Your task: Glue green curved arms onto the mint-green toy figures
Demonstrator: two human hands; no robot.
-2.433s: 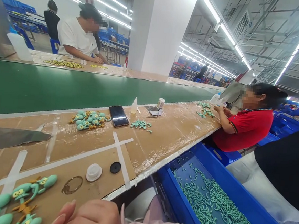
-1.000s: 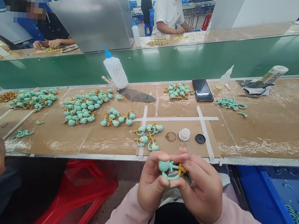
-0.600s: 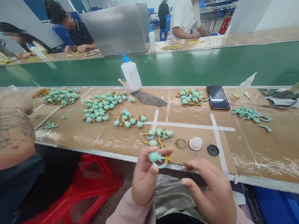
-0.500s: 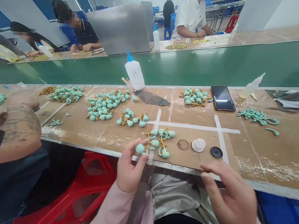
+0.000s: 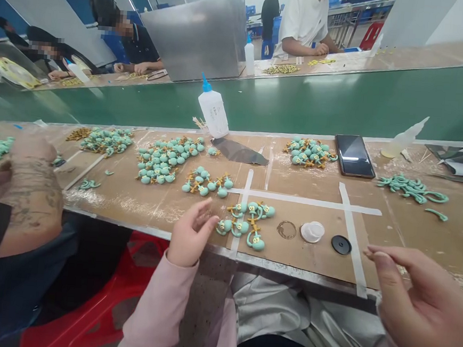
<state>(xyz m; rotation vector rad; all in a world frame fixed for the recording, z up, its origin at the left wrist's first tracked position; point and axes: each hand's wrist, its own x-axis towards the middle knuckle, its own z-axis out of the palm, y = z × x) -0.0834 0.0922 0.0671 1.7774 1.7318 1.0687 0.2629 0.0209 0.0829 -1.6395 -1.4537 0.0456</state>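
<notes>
Across taped cardboard, rubbery teal figures

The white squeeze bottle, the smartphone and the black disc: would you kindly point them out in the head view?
White squeeze bottle [image 5: 212,113]: head view, on its body.
Smartphone [image 5: 354,156]: head view, on its screen.
Black disc [image 5: 341,244]: head view, on its top face.

Cut off: the person's right hand is running past the right edge of view.
Hidden: a co-worker's tattooed forearm is covering part of the tan cardboard bench top.
Too small: the lettering on a white plastic squeeze bottle with a blue nozzle is staying unreadable.
Blurred: pixelation is masking the head of a seated co-worker.
</notes>
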